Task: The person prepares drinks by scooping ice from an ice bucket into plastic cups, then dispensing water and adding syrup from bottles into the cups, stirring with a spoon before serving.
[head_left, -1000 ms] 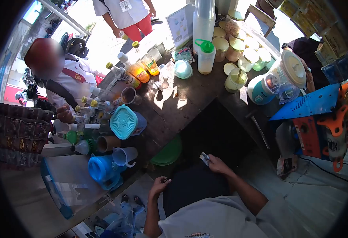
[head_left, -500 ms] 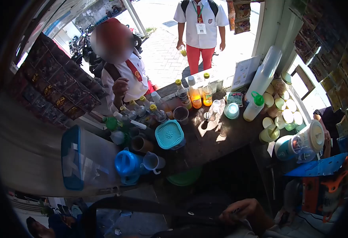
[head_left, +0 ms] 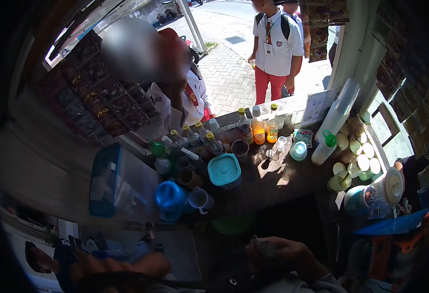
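Note:
My right hand [head_left: 285,251] is low in the view, below the dark counter edge, with its fingers curled together; whatever it may hold is too dark to make out. At the lower left, my left hand [head_left: 148,264] is in shadow, partly behind a dark strap, and its fingers are unclear. Above the hands, a turquoise-lidded container [head_left: 224,170] stands on the counter [head_left: 258,193]. Left of it are a blue pitcher [head_left: 169,197] and a clear measuring jug [head_left: 201,199].
Bottles [head_left: 258,131] line the counter's front. A large clear bin [head_left: 126,188] stands left, lidded jars [head_left: 363,156] right. Sachet strips [head_left: 90,93] hang at both sides. People in white shirts [head_left: 279,46] stand outside; another person [head_left: 60,263] is at lower left.
My right hand has moved left and slightly up, and my left hand has come into view. The counter items have shifted right in the view. The person at the front left has leaned closer.

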{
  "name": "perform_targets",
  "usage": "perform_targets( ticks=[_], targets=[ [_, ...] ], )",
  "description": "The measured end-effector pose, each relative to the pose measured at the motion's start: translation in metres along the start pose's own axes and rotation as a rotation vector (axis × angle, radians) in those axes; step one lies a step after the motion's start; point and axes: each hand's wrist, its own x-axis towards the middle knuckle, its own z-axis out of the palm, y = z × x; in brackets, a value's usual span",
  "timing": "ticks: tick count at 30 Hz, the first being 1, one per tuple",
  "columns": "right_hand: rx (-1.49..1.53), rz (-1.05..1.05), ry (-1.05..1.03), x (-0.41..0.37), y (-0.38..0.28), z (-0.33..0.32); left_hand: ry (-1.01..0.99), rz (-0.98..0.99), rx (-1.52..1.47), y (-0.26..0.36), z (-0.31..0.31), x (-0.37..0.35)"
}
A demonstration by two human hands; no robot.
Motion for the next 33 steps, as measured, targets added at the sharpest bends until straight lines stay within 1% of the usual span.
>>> perform_targets(
  ticks=[1,3,4,6,7,8,9,10,11,12,13,15,16,18,19,20,21,22,23,24,25,26,27,28,29,30,31,32,33],
  targets=[
    [0.105,-0.142,-0.058,-0.002,0.008,-0.001,0.057,-0.046,0.058,-0.006,-0.017,-0.011],
    [0.252,-0.171,0.459,-0.007,-0.001,0.028,0.150,-0.132,0.159,-0.027,-0.040,-0.025],
    [0.279,-0.182,0.503,-0.012,-0.004,0.024,0.156,-0.153,0.110,-0.033,-0.039,-0.025],
    [-0.042,-0.236,0.241,-0.020,-0.017,0.002,0.411,-0.430,0.491,-0.054,-0.037,-0.016],
    [-0.030,-0.249,0.270,-0.019,-0.019,0.005,0.382,-0.204,0.578,-0.083,-0.038,-0.019],
    [-0.232,-0.302,0.475,-0.011,-0.018,0.012,0.379,-0.222,0.554,-0.086,-0.045,-0.015],
    [-0.437,-0.346,0.673,-0.002,-0.015,0.016,0.302,-0.260,0.481,-0.087,-0.055,-0.009],
    [-0.418,-0.346,0.691,0.006,-0.007,0.012,0.227,-0.301,0.406,-0.088,-0.061,-0.007],
    [-0.685,-0.389,0.790,0.014,0.001,0.000,0.320,-0.238,0.402,-0.098,-0.061,-0.006],
    [-0.956,-0.421,0.878,0.019,0.009,-0.011,0.322,-0.243,0.391,-0.104,-0.063,-0.003],
    [-0.942,-0.411,0.888,0.023,0.020,-0.017,0.409,-0.317,0.379,-0.107,-0.066,0.002],
    [-0.184,-0.244,0.779,0.030,0.030,-0.026,0.538,-0.426,0.356,-0.115,-0.069,0.009],
    [-0.173,-0.244,0.782,0.034,0.033,-0.024,0.538,-0.438,0.355,-0.117,-0.071,0.011],
    [-0.188,-0.049,0.802,0.042,0.033,-0.020,0.507,-0.470,0.188,-0.125,-0.077,0.012],
    [-0.178,-0.045,0.801,0.047,0.043,-0.026,0.494,-0.425,0.127,-0.129,-0.079,0.008],
    [-0.337,-0.147,0.803,0.054,0.055,-0.036,0.495,-0.432,0.128,-0.132,-0.083,0.007],
    [-0.496,-0.251,0.802,0.058,0.063,-0.044,0.420,-0.406,0.068,-0.134,-0.087,0.005],
    [-0.487,-0.253,0.805,0.056,0.055,-0.039,0.346,-0.381,0.006,-0.136,-0.090,0.003],
    [-0.396,-0.059,0.708,0.049,0.037,-0.030,0.347,-0.387,0.002,-0.138,-0.094,0.000],
    [-0.303,0.133,0.606,0.043,0.027,-0.025,0.449,-0.433,0.003,-0.140,-0.097,-0.003],
    [-0.297,0.131,0.613,0.041,0.030,-0.028,0.548,-0.481,0.002,-0.142,-0.098,-0.004],
    [-0.393,-0.081,0.728,0.039,0.032,-0.033,0.538,-0.485,-0.010,-0.142,-0.095,-0.002],
    [-0.495,-0.292,0.836,0.035,0.031,-0.037,0.458,-0.862,0.495,-0.139,-0.087,0.001],
    [-0.504,-0.297,0.850,0.024,0.024,-0.039,0.337,-1.204,1.017,-0.138,-0.079,0.000],
    [-0.342,-0.445,0.945,0.008,0.012,-0.043,0.187,-0.973,1.535,-0.150,-0.064,-0.012],
    [-0.174,-0.595,1.031,-0.005,0.002,-0.046,0.023,-0.662,2.016,-0.166,-0.044,-0.028],
    [-0.179,-0.610,1.049,-0.014,-0.005,-0.047,0.014,-0.642,1.857,-0.176,-0.027,-0.034],
    [-0.177,-0.644,1.134,-0.023,-0.011,-0.047,0.003,-0.621,1.697,-0.186,-0.013,-0.039],
    [-0.172,-0.676,1.216,-0.029,-0.015,-0.046,-0.047,-0.672,1.449,-0.200,-0.004,-0.048]
  ],
)
